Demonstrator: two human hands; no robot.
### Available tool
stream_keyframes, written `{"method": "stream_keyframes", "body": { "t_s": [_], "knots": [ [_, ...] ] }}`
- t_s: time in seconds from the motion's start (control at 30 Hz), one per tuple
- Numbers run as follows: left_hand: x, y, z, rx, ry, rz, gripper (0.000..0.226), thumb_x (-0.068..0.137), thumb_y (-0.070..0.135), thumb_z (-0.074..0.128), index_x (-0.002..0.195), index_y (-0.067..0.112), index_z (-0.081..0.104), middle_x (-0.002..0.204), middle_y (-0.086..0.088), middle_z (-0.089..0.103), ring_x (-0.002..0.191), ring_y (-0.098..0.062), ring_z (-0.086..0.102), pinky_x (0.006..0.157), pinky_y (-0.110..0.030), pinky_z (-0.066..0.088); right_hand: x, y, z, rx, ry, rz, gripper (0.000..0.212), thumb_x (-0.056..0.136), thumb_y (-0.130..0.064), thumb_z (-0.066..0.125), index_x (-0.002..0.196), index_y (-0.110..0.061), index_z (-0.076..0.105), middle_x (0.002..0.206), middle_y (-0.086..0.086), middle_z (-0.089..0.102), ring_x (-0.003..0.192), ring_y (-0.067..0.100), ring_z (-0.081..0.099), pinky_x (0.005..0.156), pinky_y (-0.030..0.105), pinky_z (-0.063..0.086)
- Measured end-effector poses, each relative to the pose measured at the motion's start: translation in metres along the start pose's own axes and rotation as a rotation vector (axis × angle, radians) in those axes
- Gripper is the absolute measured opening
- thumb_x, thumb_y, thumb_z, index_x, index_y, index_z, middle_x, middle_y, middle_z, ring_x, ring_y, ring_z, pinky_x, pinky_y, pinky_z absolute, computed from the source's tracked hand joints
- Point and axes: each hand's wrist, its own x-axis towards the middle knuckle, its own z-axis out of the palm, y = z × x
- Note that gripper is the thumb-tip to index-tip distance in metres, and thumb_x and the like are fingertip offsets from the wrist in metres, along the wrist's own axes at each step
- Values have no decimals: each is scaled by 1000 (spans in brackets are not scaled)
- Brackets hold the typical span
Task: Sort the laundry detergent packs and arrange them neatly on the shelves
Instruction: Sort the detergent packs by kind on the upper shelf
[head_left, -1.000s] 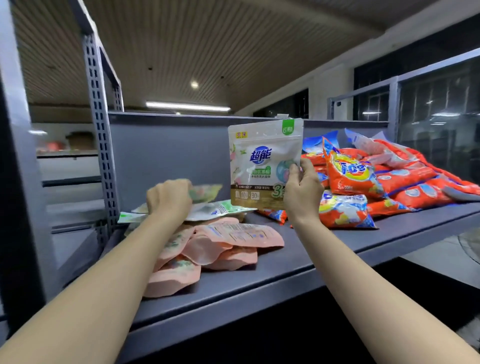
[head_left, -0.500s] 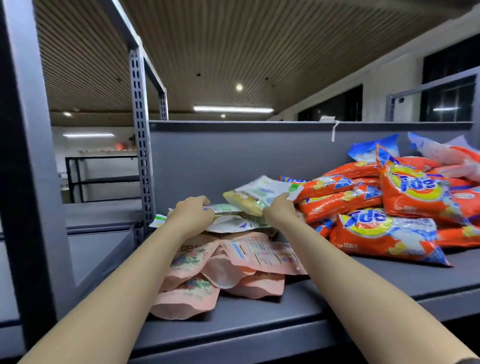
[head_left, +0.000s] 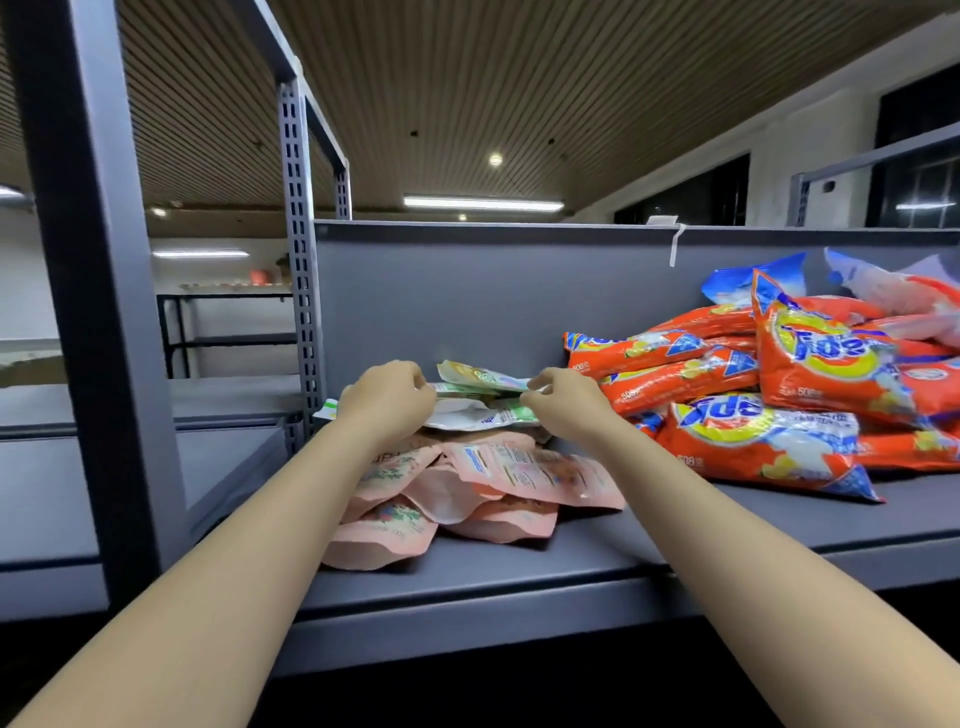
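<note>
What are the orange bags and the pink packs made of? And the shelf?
The orange bags look like thin glossy plastic film: they shine under the lights and wrinkle at the ends. The pink packs seem to be softer, matte plastic pouches that curl and sag flat. The shelf looks like grey painted metal, smooth and dull, though the paint hides what is underneath.

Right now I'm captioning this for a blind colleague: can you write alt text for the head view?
Left hand and right hand pinch a stack of white-green detergent pouches on a grey shelf, with pink pouches in front and orange Tide bags piled at right.
</note>
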Motion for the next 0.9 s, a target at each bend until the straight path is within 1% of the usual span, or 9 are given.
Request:
{"method": "stream_keyframes", "body": {
  "t_s": [0.1,0.2,0.27,0.33,0.43,0.53,0.67,0.8,0.9],
  "knots": [
    [-20,5,-2,5,76,-32,27,91,28,43,108,20,63,115,-5,63,102,-30,57,88,-37,47,-23,1,-8,0,32,-56,29,88,-27,52,112,-16,66,115,8,66,109,29,57,93,41,46],
    [-43,10,-3,25,120,-43,26,89,25,42,104,16,62,109,-7,65,99,-32,57,81,-35,47,-49,2,-14,-15,65,-97,32,88,-27,52,116,-16,64,119,9,64,112,29,56,94,41,45],
    [-61,12,-5,21,147,-55,26,89,24,42,103,15,62,109,-8,65,99,-32,56,80,-35,46,-68,4,-18,10,84,-114,34,88,-28,53,119,-17,62,122,9,63,114,29,56,95,42,44],
    [-81,15,-10,15,197,-65,24,90,25,42,100,16,62,107,-7,65,99,-33,56,79,-35,46,-87,7,-21,26,104,-148,32,88,-27,53,117,-17,62,120,8,63,112,28,56,93,43,45],
    [-115,18,-18,-15,268,-58,24,91,26,42,99,17,63,105,-6,66,98,-32,56,80,-37,48,-114,12,-26,49,119,-207,29,88,-28,53,114,-18,64,118,3,63,113,25,54,93,44,44],
    [-148,20,-26,-65,325,-67,25,90,25,44,106,19,62,105,-3,65,100,-30,56,82,-39,48,-141,14,-27,108,134,-234,30,90,-29,55,117,-19,63,120,1,63,115,22,52,97,43,41],
    [-188,16,-33,-92,361,-70,23,90,26,46,106,20,62,105,-2,66,99,-28,56,84,-40,47,-177,5,-22,160,134,-288,28,90,-27,56,116,-18,64,118,0,64,113,21,53,99,40,39],
    [-230,0,-41,-70,405,-35,19,91,30,48,101,23,63,102,2,67,100,-22,58,85,-39,47,-210,-9,-16,204,101,-338,22,90,-26,58,108,-17,64,113,0,65,110,21,54,95,41,41],
    [-260,-22,-47,-56,411,-33,17,91,30,51,100,22,63,101,5,67,97,-21,58,85,-39,47,-234,-19,-8,235,44,-364,24,91,-30,57,113,-22,62,116,-6,62,113,15,51,96,38,40]
  ]
}}
